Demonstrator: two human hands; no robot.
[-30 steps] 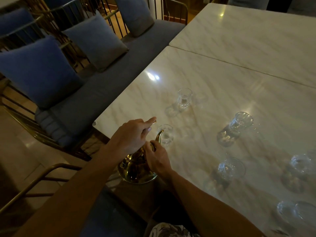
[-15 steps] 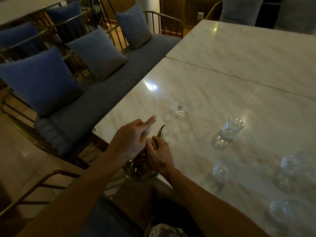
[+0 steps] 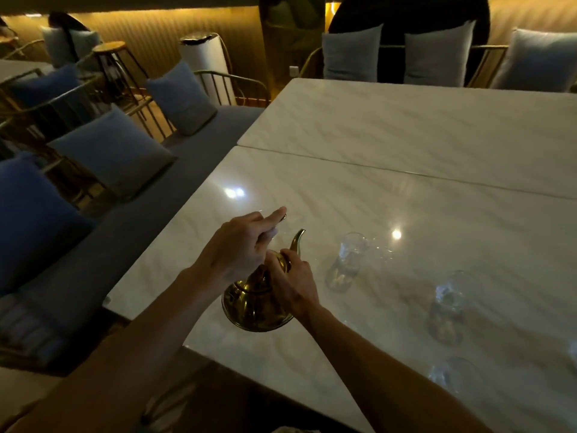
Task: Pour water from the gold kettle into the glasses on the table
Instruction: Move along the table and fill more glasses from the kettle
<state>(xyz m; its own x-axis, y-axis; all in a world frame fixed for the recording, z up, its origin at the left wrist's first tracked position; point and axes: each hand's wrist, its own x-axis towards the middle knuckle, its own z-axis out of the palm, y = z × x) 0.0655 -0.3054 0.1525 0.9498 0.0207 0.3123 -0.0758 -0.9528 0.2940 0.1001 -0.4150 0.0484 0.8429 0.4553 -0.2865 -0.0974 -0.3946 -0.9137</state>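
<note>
The gold kettle (image 3: 254, 303) hangs tilted above the near left part of the white marble table (image 3: 406, 220), its thin spout pointing up and away. My left hand (image 3: 237, 248) grips its handle from the top, index finger stretched out along it. My right hand (image 3: 293, 284) is closed around the kettle's neck below the spout. A clear glass (image 3: 348, 260) stands just right of the spout. Two more glasses stand further right, one at mid height (image 3: 448, 304) and one near the front edge (image 3: 449, 375).
A second marble table (image 3: 421, 120) butts against the far edge. A grey bench with blue cushions (image 3: 112, 151) runs along the left side. Pale cushions (image 3: 351, 54) and a person in dark clothes are at the far end.
The kettle, held in both hands, has come up over the table and moved right. My view has lifted, so the far seating shows. The far small glass is out of sight.
</note>
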